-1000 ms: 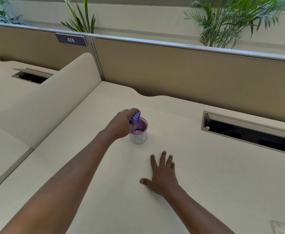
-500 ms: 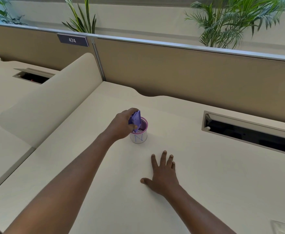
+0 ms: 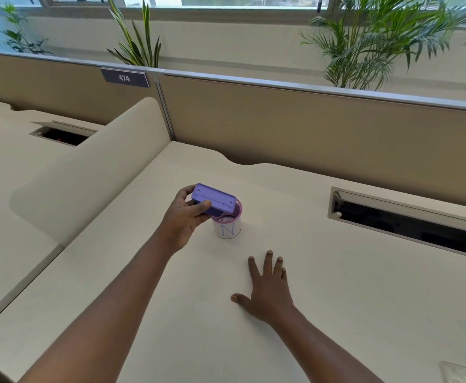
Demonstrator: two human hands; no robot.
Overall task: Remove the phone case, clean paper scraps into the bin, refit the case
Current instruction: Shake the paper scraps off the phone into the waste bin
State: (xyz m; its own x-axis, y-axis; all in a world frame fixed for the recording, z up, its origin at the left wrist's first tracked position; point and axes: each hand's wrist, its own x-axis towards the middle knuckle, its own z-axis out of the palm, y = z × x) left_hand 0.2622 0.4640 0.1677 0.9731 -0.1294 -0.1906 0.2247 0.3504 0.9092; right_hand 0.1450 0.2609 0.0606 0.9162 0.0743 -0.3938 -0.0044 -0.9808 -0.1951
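Purple phone case gripped by left hand over bin; right hand flat, fingers spread.

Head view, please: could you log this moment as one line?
left hand: holds purple case over bin | right hand: flat on desk | scraps in bin

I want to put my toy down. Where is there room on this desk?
Bare desk lies between the right hand and the cable slot. It is crowded where the left hand holds the purple case over the bin.
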